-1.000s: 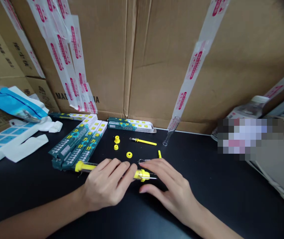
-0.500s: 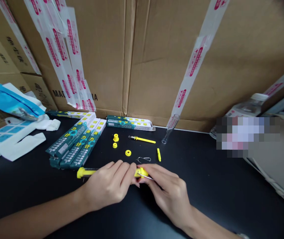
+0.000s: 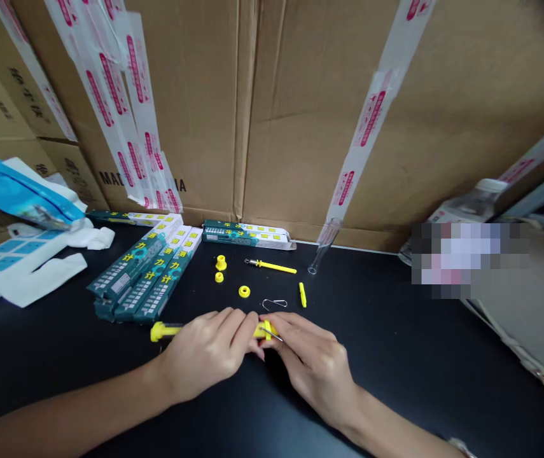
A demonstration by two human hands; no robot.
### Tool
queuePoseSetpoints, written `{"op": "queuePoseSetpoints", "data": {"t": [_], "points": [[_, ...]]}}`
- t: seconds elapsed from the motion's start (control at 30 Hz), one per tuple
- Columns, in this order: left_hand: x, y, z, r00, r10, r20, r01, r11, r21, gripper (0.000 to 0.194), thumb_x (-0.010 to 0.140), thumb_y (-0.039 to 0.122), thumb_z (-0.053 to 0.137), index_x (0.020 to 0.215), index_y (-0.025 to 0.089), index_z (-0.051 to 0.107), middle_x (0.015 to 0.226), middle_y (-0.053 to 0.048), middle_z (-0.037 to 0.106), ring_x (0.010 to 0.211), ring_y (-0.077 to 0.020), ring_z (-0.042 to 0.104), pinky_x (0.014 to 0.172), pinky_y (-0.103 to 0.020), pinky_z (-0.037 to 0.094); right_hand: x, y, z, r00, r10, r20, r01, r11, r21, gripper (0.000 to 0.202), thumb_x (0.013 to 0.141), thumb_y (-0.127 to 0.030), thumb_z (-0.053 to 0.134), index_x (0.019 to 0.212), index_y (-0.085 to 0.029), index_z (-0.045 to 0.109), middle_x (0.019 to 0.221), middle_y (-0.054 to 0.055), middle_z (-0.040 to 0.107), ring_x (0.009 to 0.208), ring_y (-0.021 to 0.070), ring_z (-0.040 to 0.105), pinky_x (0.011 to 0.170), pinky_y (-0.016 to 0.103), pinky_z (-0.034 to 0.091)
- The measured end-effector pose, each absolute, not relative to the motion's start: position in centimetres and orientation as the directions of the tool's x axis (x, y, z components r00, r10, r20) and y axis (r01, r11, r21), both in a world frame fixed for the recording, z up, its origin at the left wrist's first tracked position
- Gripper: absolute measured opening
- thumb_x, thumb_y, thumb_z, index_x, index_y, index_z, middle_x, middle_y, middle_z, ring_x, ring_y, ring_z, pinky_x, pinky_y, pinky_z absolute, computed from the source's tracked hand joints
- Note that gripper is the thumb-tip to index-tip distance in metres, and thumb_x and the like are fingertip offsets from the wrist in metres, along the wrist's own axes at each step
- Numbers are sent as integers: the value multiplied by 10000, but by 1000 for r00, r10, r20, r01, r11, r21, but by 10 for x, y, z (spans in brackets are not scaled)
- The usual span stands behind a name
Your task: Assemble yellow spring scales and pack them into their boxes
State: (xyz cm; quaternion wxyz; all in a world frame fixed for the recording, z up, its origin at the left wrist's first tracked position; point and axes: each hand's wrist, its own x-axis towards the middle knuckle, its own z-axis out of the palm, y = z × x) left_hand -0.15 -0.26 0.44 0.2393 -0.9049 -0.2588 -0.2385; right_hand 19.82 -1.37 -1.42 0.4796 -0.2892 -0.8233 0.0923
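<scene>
My left hand (image 3: 209, 346) is wrapped round a clear tube with yellow parts (image 3: 161, 331), held level above the black table. At the tube's right end, my right hand (image 3: 317, 362) pinches the yellow end piece, where a thin metal wire (image 3: 272, 334) sticks out. Beyond the hands lie a yellow ring (image 3: 244, 291), a bent wire hook (image 3: 275, 304), a small yellow clip (image 3: 303, 294), two yellow caps (image 3: 221, 262), a yellow rod with a metal end (image 3: 274, 266) and an empty clear tube (image 3: 324, 248).
Several green and white boxes (image 3: 133, 264) lie at the left and back. Cardboard (image 3: 300, 114) walls the far edge. A power strip (image 3: 18, 254) and blue packet (image 3: 28, 191) are far left; a bottle (image 3: 472, 203) and beige bag (image 3: 524, 312) stand right.
The right hand and the yellow end piece have shifted slightly left, closer to the left hand. Both hands keep their hold.
</scene>
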Motion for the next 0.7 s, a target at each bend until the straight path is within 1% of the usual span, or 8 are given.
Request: {"op": "queuePoseSetpoints", "data": {"t": [0.1, 0.27, 0.33, 0.4, 0.47, 0.57, 0.63, 0.7], "points": [[-2, -4, 3, 763, 354, 542, 584, -737, -341, 187, 989, 147, 496, 1053, 11, 607, 731, -69, 684, 627, -205, 689, 536, -325, 569, 197, -13, -14, -361, 591, 721, 369, 801, -472, 300, 907, -7, 569, 1158, -154, 646, 978, 98, 753, 878, 222, 718, 759, 320, 610], [0, -6, 2, 773, 346, 531, 583, -717, -382, 147, 947, 73, 515, 1035, 4, 612, 722, -64, 678, 617, -209, 687, 501, -320, 549, 194, -16, -10, -352, 656, 667, 338, 754, -563, 208, 913, -55, 591, 1060, -161, 693, 873, 71, 754, 827, 220, 725, 738, 302, 592], [1, -6, 2, 777, 348, 525, 582, -716, -386, 136, 945, 76, 518, 1021, 16, 613, 695, -46, 661, 594, -203, 675, 480, -314, 532, 195, -17, -9, -368, 690, 623, 337, 723, -603, 165, 921, -85, 591, 994, -166, 716, 830, 63, 750, 814, 225, 728, 735, 299, 583], [1, -3, 2, 777, 350, 523, 582, -716, -385, 123, 960, 103, 511, 985, 42, 615, 663, -26, 639, 567, -195, 660, 464, -309, 513, 197, -17, -7, -384, 747, 543, 355, 662, -660, 150, 933, -137, 593, 928, -177, 737, 791, 56, 746, 762, 222, 726, 704, 293, 572], [2, 0, 2, 763, 351, 542, 592, -715, -371, 156, 988, 164, 491, 935, 80, 612, 642, -11, 624, 552, -191, 649, 455, -309, 498, 200, -16, -6, -364, 817, 447, 375, 568, -732, 137, 930, -203, 618, 923, -198, 755, 809, 50, 759, 734, 217, 724, 689, 287, 562], [3, 3, 2, 716, 394, 576, 635, -711, -303, 241, 1015, 261, 461, 850, 139, 588, 636, -3, 616, 552, -192, 641, 465, -317, 492, 203, -12, -5, -295, 913, 282, 343, 376, -860, 132, 876, -278, 698, 976, -228, 767, 886, 35, 781, 781, 219, 733, 734, 280, 556], [3, 3, 2, 694, 453, 560, 656, -718, -232, 270, 1017, 312, 460, 819, 163, 568, 647, -1, 619, 562, -194, 646, 478, -321, 497, 205, -8, -5, -288, 948, 137, 248, 212, -945, 170, 826, -317, 746, 968, -225, 766, 846, 20, 776, 751, 204, 724, 716, 271, 554], [2, 1, 4, 681, 503, 532, 664, -730, -161, 281, 1017, 368, 454, 866, 161, 569, 695, -12, 649, 606, -201, 674, 504, -322, 514, 206, -4, -7, -319, 947, 21, 125, 64, -990, 234, 793, -367, 770, 960, -205, 753, 737, 3, 745, 659, 174, 690, 658, 260, 544]]}}
